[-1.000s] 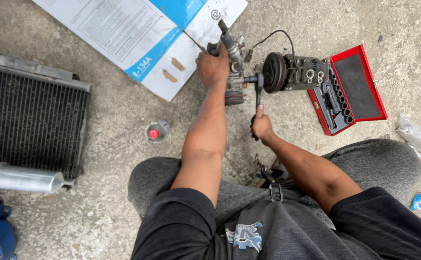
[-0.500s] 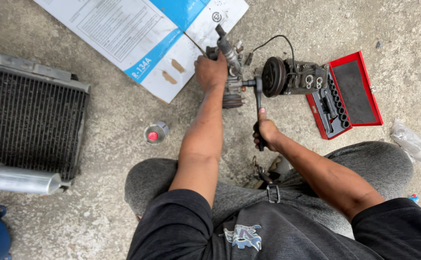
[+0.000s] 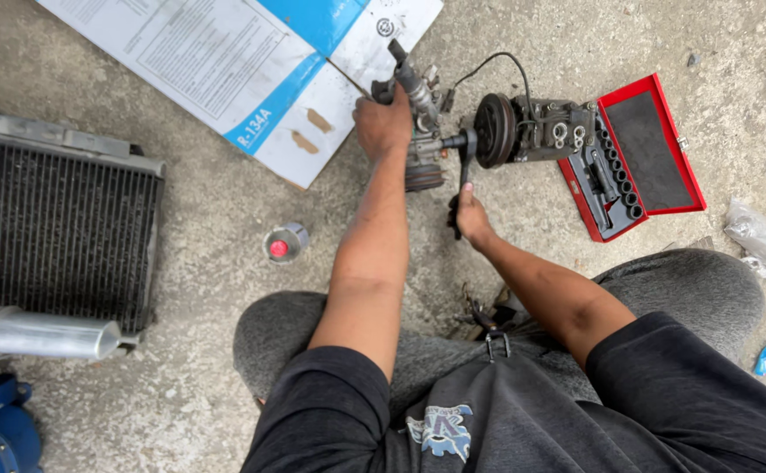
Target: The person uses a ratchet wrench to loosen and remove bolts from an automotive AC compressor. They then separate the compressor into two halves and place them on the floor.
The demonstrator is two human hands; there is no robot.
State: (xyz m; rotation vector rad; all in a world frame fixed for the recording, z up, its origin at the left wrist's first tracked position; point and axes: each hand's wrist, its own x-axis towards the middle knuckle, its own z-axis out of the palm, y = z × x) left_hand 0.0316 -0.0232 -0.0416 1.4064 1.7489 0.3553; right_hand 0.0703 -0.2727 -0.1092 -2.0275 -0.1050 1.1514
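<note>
My left hand (image 3: 381,124) grips a grey metal pump-like part (image 3: 418,114) that lies on the concrete floor beside a dark compressor with a round pulley (image 3: 523,130). My right hand (image 3: 470,215) is closed around the black handle of a ratchet wrench (image 3: 463,171). The wrench head sits at the hub of the pulley. A thin black wire loops up from the compressor.
An open red socket case (image 3: 654,144) holds several sockets right of the compressor. A flattened white and blue carton (image 3: 243,61) lies at the top. A black finned radiator (image 3: 50,223) and silver cylinder (image 3: 45,335) are left, with a small can (image 3: 283,243) near my knee.
My right hand has swung the ratchet handle slightly, staying on it. The view has drifted a little. My left hand keeps its hold on the grey part.
</note>
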